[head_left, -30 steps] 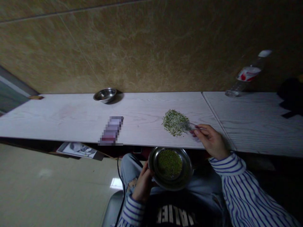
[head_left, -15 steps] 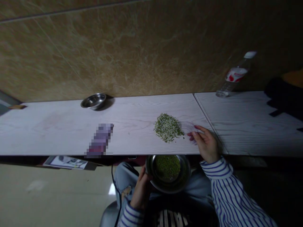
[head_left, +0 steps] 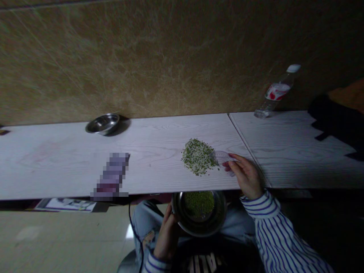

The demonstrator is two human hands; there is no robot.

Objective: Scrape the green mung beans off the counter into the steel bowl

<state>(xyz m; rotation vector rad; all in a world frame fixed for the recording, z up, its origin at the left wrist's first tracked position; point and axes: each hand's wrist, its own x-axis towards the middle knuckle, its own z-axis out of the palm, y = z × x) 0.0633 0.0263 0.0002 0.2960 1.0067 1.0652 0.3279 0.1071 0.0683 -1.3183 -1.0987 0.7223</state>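
A loose pile of green beans mixed with white grains (head_left: 198, 156) lies on the white wood-grain tabletop (head_left: 153, 151). At its right edge, my right hand (head_left: 247, 173) pinches a clear, curved plastic protractor (head_left: 223, 158) with fine markings between thumb and fingers. The protractor lies low against the table, its far end touching the pile. Below the table's front edge, my left hand (head_left: 168, 229) grips the left rim of a steel bowl (head_left: 220, 218) over my lap. Small green beans (head_left: 199, 204) cover the bottom of that bowl. The left fingers are partly hidden behind the rim.
A second steel bowl (head_left: 102, 124) stands near the wall at the back left. A blurred purple flat item (head_left: 112, 174) lies at the front edge. To the right are a water bottle (head_left: 274, 93) and dark cloth (head_left: 330, 117). A seam crosses the tabletop beside my right hand.
The view has turned slightly, shifting the table's things leftward in the picture. Both hands keep their holds. The protractor stays at the pile's right edge, with little visible movement.
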